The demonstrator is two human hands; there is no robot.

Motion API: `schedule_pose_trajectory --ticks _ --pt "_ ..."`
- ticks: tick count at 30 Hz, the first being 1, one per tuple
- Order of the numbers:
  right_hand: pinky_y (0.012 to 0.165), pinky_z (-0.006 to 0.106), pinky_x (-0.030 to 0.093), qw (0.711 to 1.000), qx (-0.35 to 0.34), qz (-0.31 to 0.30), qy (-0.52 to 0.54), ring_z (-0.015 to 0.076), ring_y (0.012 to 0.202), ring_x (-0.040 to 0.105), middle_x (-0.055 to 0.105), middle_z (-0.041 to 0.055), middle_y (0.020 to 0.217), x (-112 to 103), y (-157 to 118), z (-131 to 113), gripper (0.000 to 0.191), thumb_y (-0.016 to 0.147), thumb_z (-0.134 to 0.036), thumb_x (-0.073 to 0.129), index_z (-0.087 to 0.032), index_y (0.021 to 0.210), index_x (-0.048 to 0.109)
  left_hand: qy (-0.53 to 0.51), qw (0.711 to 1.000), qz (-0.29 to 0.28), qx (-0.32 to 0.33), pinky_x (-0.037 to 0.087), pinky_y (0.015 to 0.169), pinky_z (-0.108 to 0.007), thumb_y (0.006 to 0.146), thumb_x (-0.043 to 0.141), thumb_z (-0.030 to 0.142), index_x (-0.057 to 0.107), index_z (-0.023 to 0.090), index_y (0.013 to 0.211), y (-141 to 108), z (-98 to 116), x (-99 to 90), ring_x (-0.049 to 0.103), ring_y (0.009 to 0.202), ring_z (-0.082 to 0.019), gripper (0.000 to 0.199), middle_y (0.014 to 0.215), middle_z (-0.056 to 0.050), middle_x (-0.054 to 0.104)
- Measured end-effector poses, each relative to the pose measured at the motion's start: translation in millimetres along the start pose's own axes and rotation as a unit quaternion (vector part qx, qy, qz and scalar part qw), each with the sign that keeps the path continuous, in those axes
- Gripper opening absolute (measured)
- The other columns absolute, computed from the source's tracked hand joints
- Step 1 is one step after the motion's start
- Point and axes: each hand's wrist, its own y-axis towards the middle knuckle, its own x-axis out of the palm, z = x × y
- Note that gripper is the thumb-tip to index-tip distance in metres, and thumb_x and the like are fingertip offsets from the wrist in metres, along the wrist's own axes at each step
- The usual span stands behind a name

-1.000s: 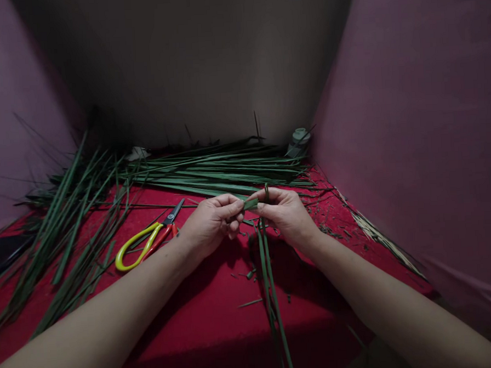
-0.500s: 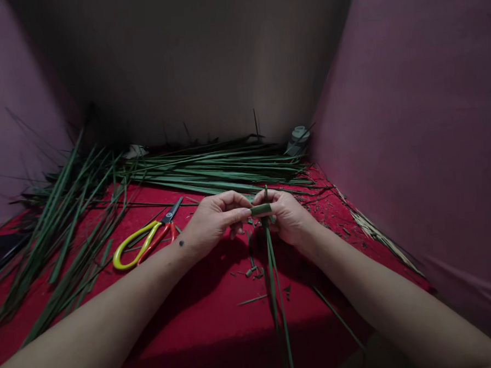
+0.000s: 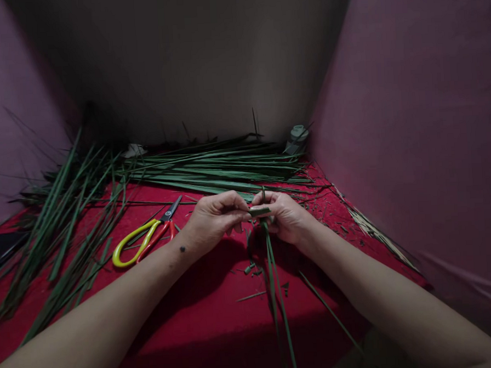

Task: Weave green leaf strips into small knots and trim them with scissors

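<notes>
pinching short, flat green leaf strip (image 3: pixel 260 212); left hand (image 3: pixel 212 221), right hand (image 3: pixel 290 217): fingers narrow on it. slender strands (image 3: pixel 268 244) trail toward six o'clock.

Bottle (image 3: pixel 296 142) (pale-topped) at back right; dark object (image 3: pixel 3 253) far left.

The held leaf strips (image 3: pixel 259 212) and piled leaves (image 3: pixel 212 172) are green; the scissors (image 3: pixel 167 215) have yellow and red handles (image 3: pixel 117 257), dark blades (image 3: pixel 173 205). Red covers the counter (image 3: pixel 194 307), muted purple the side walls (image 3: pixel 410 115).
</notes>
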Motion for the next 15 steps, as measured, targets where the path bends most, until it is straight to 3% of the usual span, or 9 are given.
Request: schedule_pose_trajectory --ticks 4,9,15 --pt "0.033 0.015 0.019 1.0 -0.008 -0.016 0.01 0.002 0.036 0.034 0.051 -0.0072 0.05 -1.4 -2.5 -3.1 0.023 0.058 -0.018 0.074 -0.016 0.074 0.056 -0.005 0.999 -0.006 -0.046 0.04 0.044 -0.019 0.069 0.067 0.015 0.063 0.015 0.066 1.2 2.5 -1.6 0.05 0.043 -0.009 0.006 0.048 0.001 0.057" --pt "0.041 0.017 0.033 0.997 -0.045 -0.011 0.067 0.007 0.049 0.051 0.067 0.0029 0.072 0.9 -6.0 -8.9 0.03 0.062 -0.016 0.069 -0.016 0.09 0.058 -0.027 0.997 0.064 -0.025 0.044 0.046 -0.02 0.069 0.067 0.017 0.062 0.015 0.067 3.6 1.5 -6.6 0.054 0.047 -0.01 0.006 0.054 0.001 0.06" --pt "0.038 0.018 0.036 0.995 -0.072 0.005 0.068 0.0096 0.05 0.057 0.068 0.004 0.07 1.5 -4.1 -2.2 0.024 0.058 -0.013 0.074 -0.013 0.075 0.057 0.003 0.998 0.058 -0.019 0.042 0.047 -0.02 0.069 0.067 0.018 0.062 0.015 0.068 4.5 -0.5 -7.5 0.054 0.046 -0.01 0.007 0.054 0.0 0.061"
